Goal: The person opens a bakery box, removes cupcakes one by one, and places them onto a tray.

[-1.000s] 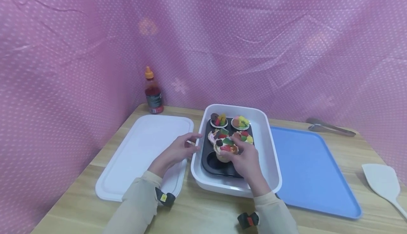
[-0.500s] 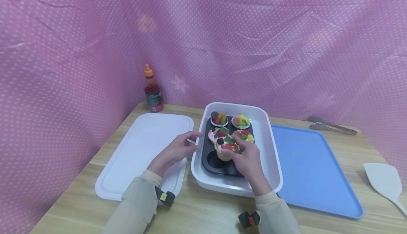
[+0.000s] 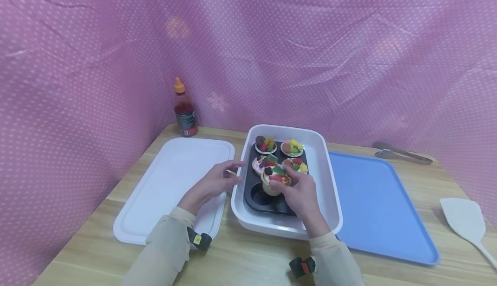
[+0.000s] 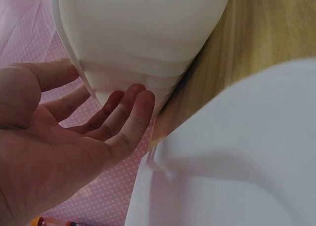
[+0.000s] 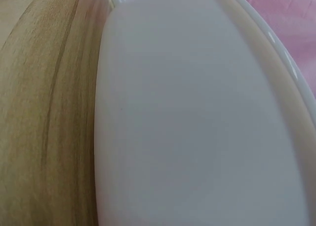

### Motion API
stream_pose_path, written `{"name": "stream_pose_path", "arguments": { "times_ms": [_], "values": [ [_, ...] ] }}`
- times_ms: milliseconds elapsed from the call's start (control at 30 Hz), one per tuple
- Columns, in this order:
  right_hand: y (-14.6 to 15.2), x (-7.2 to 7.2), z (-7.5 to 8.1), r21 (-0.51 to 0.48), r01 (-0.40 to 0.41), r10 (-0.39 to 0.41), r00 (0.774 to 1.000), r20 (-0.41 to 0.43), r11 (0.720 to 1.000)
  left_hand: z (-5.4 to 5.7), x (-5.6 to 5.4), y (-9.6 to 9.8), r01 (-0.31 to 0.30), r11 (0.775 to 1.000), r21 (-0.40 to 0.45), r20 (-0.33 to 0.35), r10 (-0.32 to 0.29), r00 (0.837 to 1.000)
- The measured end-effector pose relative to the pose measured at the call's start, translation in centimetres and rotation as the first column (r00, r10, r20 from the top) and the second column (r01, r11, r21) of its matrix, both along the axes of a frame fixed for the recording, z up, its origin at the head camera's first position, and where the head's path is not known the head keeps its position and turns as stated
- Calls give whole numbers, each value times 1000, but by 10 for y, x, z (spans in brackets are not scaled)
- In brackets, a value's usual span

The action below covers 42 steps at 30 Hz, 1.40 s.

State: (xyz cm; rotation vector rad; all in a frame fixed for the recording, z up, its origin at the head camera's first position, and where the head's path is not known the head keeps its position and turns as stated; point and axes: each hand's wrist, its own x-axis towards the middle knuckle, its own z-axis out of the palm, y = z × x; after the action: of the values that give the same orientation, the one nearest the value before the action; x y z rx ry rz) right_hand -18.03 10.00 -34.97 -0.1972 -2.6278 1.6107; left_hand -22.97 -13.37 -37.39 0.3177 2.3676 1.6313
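Observation:
My right hand [image 3: 300, 193] pinches a toy cupcake [image 3: 275, 177] topped with cream and fruit pieces between thumb and fingers. It is held over the front of a dark muffin tin [image 3: 248, 189], close above a round cup at the front left. Several other fruit-topped cupcakes sit in the tin's cups behind it, including one with kiwi and yellow pieces [image 3: 292, 147]. The tin lies inside a deep white tub [image 3: 326, 191]. My left hand [image 3: 215, 183] is at the tub's left side, fingers loosely bent at its outer wall [image 4: 133, 43]. In the right wrist view the tub's wall hides the right hand.
A white lid-like tray [image 3: 171, 182] lies left of the tub, under the left forearm. To the right is a blue tray [image 3: 376, 208], with metal tongs [image 3: 401, 153] behind it and a white spatula [image 3: 463, 219] beyond. A sauce bottle [image 3: 185, 113] stands at the back left.

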Motion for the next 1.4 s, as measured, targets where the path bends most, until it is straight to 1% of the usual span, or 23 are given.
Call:
{"name": "stream_pose_path", "arguments": {
  "times_ms": [100, 233, 467, 600, 700, 800, 967, 1033, 1167, 1267, 1400],
  "values": [
    [-1, -1, 0, -20, 4, -5, 1000, -5, 1000, 0, -1, -1, 1, 1000, -3, -2, -1, 1000],
    [-2, -2, 0, -36, 3, -4, 999, -38, 999, 1, -1, -3, 1, 1000, -6, -3, -1, 1000],
    [3, -1, 3, 22, 14, -11, 995, -103, 1000, -1, -2, -5, -3, 1000, -22, -2, 3, 1000],
    [14, -1, 10, 36, 18, -14, 994, -113, 999, -3, -2, -6, 2, 1000, -28, -5, -3, 1000],
    [26, 0, 20, 46, 24, -19, 993, -115, 999, -4, -2, -6, 1, 999, -37, -5, -1, 1000],
    [41, 1, 30, 60, 33, -26, 992, -124, 998, -4, -1, -5, -11, 999, -46, -3, 11, 1000],
    [73, 1, 42, 88, 54, -41, 989, -141, 995, -3, -1, -2, -4, 999, -36, -9, 3, 1000],
    [87, -2, 45, 102, 77, -61, 986, -153, 992, -3, -1, -2, 5, 1000, -27, -13, -6, 1000],
    [114, -10, 50, 137, 137, -118, 983, -144, 981, -3, -2, -1, 6, 1000, -25, -8, -6, 1000],
    [132, -19, 53, 140, 165, -145, 979, -142, 976, -3, -3, -1, 1, 999, -34, -3, -1, 1000],
    [146, -34, 53, 135, 172, -151, 977, -152, 976, -2, -1, -2, -17, 999, -44, 6, 17, 1000]
  ]
}}
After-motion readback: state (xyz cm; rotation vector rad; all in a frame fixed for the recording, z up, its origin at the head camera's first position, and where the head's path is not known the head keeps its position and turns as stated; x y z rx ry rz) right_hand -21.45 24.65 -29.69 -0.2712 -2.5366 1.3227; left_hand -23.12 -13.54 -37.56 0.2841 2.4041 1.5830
